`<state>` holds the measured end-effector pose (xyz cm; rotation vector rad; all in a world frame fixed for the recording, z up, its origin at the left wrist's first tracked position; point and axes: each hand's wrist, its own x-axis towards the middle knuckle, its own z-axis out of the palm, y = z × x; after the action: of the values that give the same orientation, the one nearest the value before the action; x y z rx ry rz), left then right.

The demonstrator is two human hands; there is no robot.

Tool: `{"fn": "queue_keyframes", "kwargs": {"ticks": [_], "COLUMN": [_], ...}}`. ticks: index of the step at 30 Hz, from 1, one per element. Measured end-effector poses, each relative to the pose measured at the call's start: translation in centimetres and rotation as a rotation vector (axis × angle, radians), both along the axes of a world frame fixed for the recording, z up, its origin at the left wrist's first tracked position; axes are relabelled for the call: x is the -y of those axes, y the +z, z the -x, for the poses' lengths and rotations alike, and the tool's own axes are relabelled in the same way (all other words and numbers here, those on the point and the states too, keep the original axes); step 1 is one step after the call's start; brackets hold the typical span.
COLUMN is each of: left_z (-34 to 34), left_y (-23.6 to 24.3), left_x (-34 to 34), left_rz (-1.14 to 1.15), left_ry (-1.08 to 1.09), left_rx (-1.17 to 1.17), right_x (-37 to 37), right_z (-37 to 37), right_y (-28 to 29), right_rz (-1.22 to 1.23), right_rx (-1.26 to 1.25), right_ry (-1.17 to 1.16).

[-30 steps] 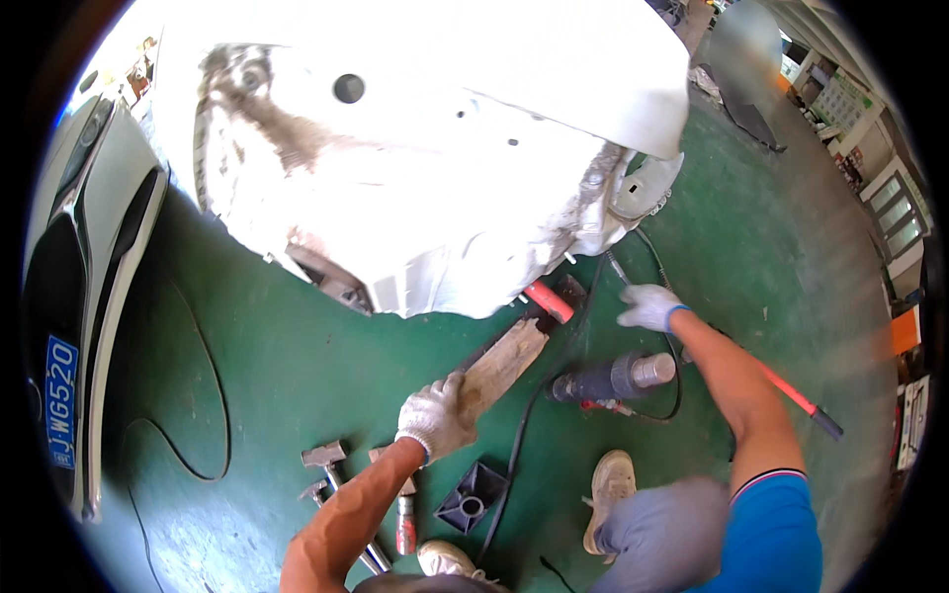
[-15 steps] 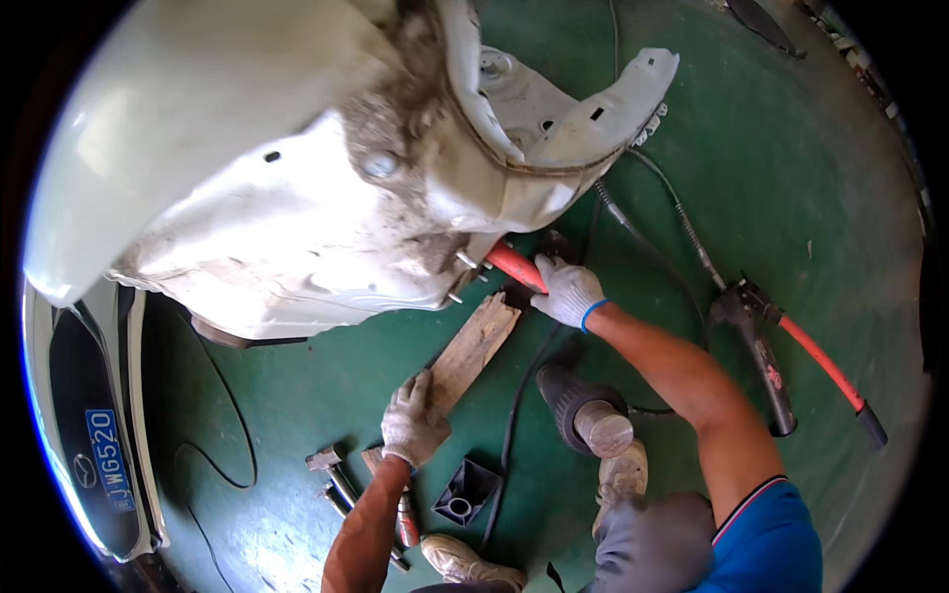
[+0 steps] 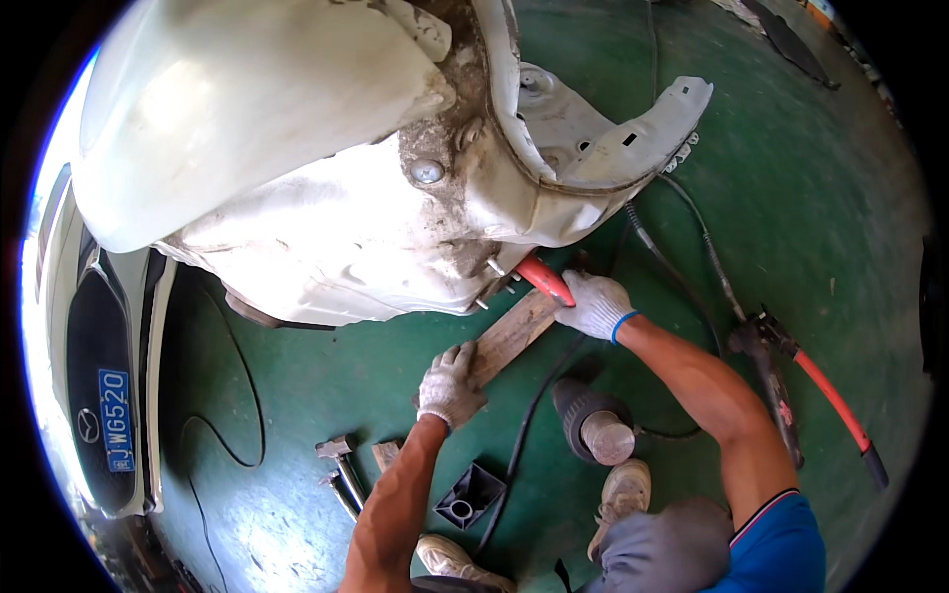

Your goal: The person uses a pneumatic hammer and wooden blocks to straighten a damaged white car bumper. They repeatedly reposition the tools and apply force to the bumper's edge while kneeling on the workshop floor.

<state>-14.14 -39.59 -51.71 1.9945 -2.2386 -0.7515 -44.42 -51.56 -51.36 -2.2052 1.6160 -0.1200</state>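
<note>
My right hand [image 3: 596,304], in a white knit glove, is wrapped round the near end of a red tube-shaped tool [image 3: 544,279], whose other end goes under the white car body shell [image 3: 326,237]. My left hand [image 3: 452,385], also gloved, grips the near end of a wooden board [image 3: 516,336]. Slanting away to the right, the board has its far end at the red tool and my right hand, which partly hide it. Metal studs [image 3: 496,267] stick out of the shell close to the tool.
A hand pump [image 3: 771,381] with a red lever and hoses lies on the green floor at right. Near my feet are a ribbed grey cylinder [image 3: 593,420], a black square plastic part [image 3: 469,494], a hammer [image 3: 341,455] and a wood piece [image 3: 387,454]. Another car [image 3: 109,395] stands at left.
My left hand has pushed the board farther away, so its far end now reaches the red tool. My right hand keeps its hold. The whole view has shifted a little.
</note>
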Motion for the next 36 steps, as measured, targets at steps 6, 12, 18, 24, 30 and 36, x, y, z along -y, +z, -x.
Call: {"fn": "queue_keyframes", "kwargs": {"ticks": [6, 12, 18, 24, 30, 36], "left_z": [-0.2, 0.8, 1.4, 1.2, 0.1, 3.5], "left_y": [0.5, 1.4, -0.4, -0.1, 0.1, -0.7], "left_x": [0.6, 0.5, 0.2, -0.4, -0.7, 0.4], "left_rz": [0.011, -0.043, 0.110, 0.144, 0.115, 0.126], "left_ry": [-0.007, -0.009, 0.014, 0.003, 0.040, 0.090], "left_rx": [0.007, 0.095, 0.090, 0.123, 0.064, 0.094], "right_x": [-0.1, -0.1, -0.1, -0.7, -0.3, -0.3], "right_z": [0.0, -0.4, -0.2, -0.3, 0.7, 1.0], "right_y": [0.4, -0.2, -0.6, -1.5, -0.8, -0.9], "right_rz": [0.007, 0.058, 0.084, 0.203, -0.069, -0.052], "right_rx": [0.011, -0.115, -0.149, -0.105, 0.076, 0.145], "right_ry": [0.006, 0.052, 0.028, 0.035, 0.065, 0.048]}}
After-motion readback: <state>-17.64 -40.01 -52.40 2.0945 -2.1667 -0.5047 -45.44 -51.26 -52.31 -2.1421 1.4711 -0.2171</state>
